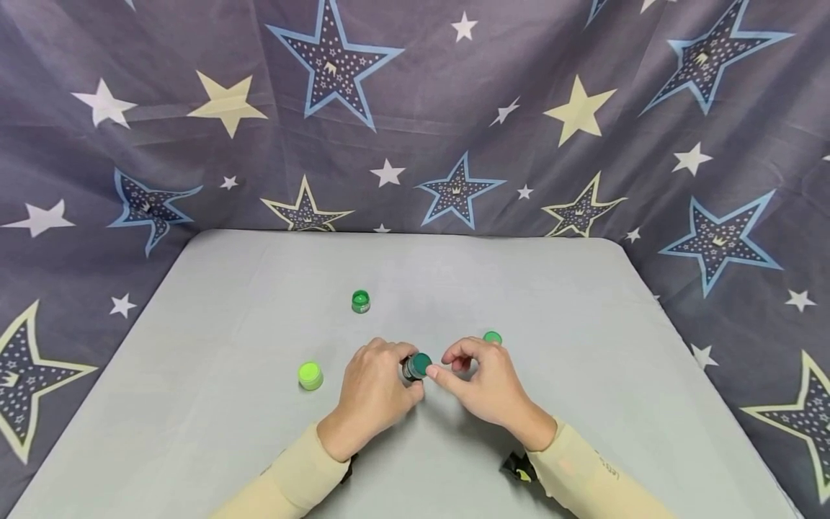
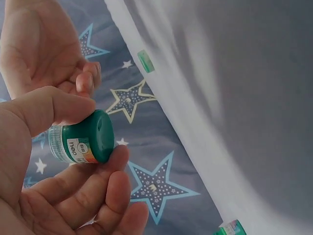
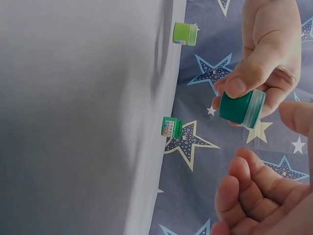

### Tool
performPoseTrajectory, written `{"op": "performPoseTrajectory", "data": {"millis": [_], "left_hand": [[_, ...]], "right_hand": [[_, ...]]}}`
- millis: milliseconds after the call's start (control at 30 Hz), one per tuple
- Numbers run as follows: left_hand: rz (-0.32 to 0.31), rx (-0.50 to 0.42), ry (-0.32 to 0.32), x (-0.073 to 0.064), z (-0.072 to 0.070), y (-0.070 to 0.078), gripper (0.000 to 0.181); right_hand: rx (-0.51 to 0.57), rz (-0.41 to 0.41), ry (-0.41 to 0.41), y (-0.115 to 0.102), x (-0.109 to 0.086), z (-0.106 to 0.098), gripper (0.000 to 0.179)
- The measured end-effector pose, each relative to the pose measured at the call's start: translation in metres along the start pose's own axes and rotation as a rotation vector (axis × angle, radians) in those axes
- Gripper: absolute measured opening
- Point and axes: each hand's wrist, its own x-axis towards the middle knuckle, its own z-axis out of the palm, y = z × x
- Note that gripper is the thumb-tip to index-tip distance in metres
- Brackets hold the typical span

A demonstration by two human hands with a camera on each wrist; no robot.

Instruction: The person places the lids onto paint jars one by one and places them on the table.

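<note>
My left hand (image 1: 376, 382) grips a small dark green paint jar (image 2: 85, 137) between thumb and fingers, tilted so its dark green lid (image 1: 421, 363) faces my right hand. A "deli" label shows on its side in the left wrist view. My right hand (image 1: 483, 378) is just right of the jar, its thumb close to the lid and its fingers loosely bent. In the right wrist view a gap separates the right fingers (image 3: 244, 171) from the jar, and nothing is in their grasp.
A lime green jar (image 1: 310, 375) stands left of my left hand. Farther back is a green jar (image 1: 360, 301), seemingly without its lid. Another green round top (image 1: 493, 337) shows partly behind my right hand. Star-printed cloth (image 1: 421, 115) hangs around the pale table (image 1: 246, 310).
</note>
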Motion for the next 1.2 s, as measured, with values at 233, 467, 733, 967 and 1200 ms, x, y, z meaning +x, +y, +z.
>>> {"op": "performPoseTrajectory", "data": {"millis": [233, 467, 733, 967, 1200], "left_hand": [[-0.051, -0.006, 0.006, 0.003, -0.009, -0.008, 0.032], [-0.100, 0.033, 0.034, 0.012, -0.025, -0.025, 0.030], [-0.162, 0.094, 0.005, 0.019, -0.043, -0.051, 0.027], [-0.218, 0.115, -0.076, 0.026, -0.055, -0.073, 0.020], [-0.308, 0.118, -0.170, 0.031, -0.063, -0.099, 0.018]], "right_hand": [[-0.016, -0.004, -0.014, 0.001, -0.001, -0.002, 0.017], [-0.032, 0.008, -0.033, 0.002, -0.003, -0.004, 0.018], [-0.038, 0.024, -0.044, 0.002, -0.005, -0.007, 0.020], [-0.057, 0.028, -0.052, 0.001, -0.006, -0.009, 0.022], [-0.076, 0.042, -0.061, 0.000, -0.007, -0.011, 0.024]]}}
